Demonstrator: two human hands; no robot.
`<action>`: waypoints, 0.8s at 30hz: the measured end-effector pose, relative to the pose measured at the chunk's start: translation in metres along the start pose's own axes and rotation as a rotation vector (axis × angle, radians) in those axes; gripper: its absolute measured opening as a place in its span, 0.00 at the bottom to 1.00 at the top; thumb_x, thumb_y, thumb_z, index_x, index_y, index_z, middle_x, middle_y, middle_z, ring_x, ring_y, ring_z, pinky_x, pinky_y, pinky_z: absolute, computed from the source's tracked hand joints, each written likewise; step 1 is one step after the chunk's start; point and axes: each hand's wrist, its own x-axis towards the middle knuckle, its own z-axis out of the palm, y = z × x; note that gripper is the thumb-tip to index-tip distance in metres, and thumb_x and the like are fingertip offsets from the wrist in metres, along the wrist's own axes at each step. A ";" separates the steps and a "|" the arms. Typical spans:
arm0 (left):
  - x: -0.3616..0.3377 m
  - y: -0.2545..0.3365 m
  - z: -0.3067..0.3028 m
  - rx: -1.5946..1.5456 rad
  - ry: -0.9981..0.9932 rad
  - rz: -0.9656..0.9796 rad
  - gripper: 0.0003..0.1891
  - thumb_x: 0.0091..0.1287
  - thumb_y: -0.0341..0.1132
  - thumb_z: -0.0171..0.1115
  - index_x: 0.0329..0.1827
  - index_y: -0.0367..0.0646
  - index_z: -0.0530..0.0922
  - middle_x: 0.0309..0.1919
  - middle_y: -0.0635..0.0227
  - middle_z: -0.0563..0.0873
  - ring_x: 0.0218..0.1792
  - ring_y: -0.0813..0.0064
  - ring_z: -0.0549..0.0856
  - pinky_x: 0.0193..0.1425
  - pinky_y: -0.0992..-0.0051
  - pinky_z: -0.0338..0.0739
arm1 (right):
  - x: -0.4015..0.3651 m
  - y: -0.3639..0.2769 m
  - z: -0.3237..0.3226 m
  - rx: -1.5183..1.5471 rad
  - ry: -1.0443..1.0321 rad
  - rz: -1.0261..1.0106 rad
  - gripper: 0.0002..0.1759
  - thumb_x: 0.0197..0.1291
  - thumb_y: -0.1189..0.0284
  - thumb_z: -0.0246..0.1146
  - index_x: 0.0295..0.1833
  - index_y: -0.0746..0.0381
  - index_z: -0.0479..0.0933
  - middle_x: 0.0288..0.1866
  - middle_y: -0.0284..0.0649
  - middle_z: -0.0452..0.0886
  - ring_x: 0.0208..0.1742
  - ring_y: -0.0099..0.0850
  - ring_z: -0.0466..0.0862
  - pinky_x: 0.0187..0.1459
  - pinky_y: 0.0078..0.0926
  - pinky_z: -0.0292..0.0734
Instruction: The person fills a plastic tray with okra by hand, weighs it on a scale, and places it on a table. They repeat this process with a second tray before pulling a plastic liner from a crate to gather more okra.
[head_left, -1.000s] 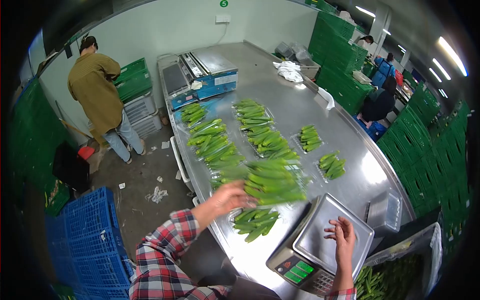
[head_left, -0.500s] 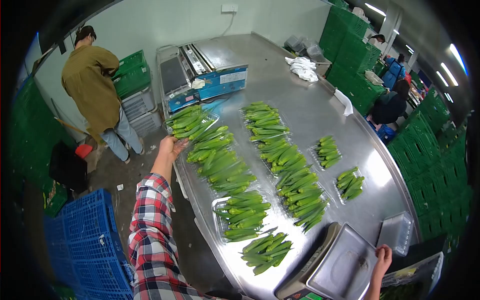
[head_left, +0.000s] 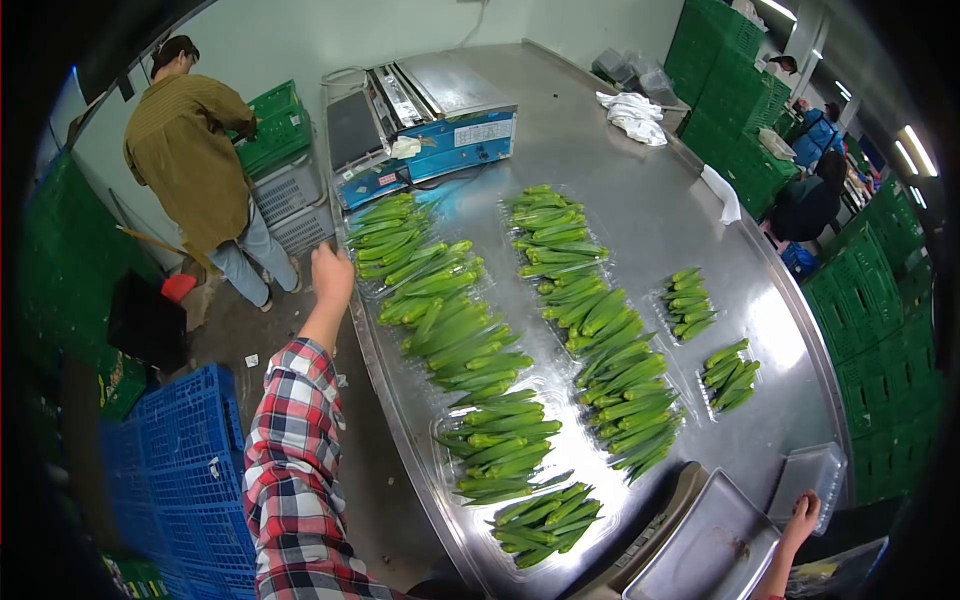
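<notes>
My left hand (head_left: 332, 272) is at the table's left edge, fingers curled in, just beside a tray of okra (head_left: 385, 235) at the far end of the left row. It appears apart from the tray. My right hand (head_left: 803, 508) is at the lower right, its fingers closed at the near edge of the clear plastic trays (head_left: 812, 470). Two rows of okra in clear trays run down the table, including a middle row (head_left: 600, 320). Two smaller okra packs (head_left: 688, 303) lie to the right. A weighing scale (head_left: 715, 540) is left of my right hand.
A blue wrapping machine (head_left: 440, 150) stands at the table's far left. White cloth (head_left: 635, 117) lies at the far right edge. Green crates (head_left: 880, 290) are stacked to the right, blue pallets (head_left: 180, 470) at the left. A person (head_left: 195, 155) stands by crates on the left.
My left hand has drawn back from the far-left okra tray it was touching. My right hand has moved right to the clear plastic trays. The view has shifted slightly.
</notes>
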 end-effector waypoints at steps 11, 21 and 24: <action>0.043 0.038 0.038 0.145 -0.067 0.164 0.15 0.62 0.34 0.55 0.52 0.44 0.75 0.46 0.61 0.77 0.53 0.61 0.72 0.58 0.61 0.65 | -0.025 -0.001 -0.033 -0.159 0.006 0.018 0.06 0.63 0.72 0.52 0.39 0.62 0.74 0.29 0.28 0.72 0.27 0.15 0.69 0.27 0.12 0.64; 0.020 0.002 0.028 -0.244 0.037 0.466 0.08 0.56 0.25 0.59 0.39 0.39 0.78 0.37 0.62 0.77 0.48 0.59 0.73 0.53 0.65 0.68 | -0.029 0.013 -0.039 -0.148 -0.007 0.050 0.05 0.62 0.74 0.52 0.34 0.61 0.71 0.24 0.26 0.68 0.21 0.15 0.64 0.22 0.13 0.60; 0.018 -0.011 0.028 -0.224 -0.014 0.596 0.09 0.54 0.22 0.58 0.38 0.39 0.77 0.39 0.62 0.78 0.48 0.60 0.74 0.53 0.67 0.68 | -0.031 0.010 -0.036 -0.137 -0.023 0.048 0.05 0.62 0.73 0.52 0.34 0.61 0.71 0.26 0.27 0.69 0.22 0.15 0.66 0.24 0.13 0.61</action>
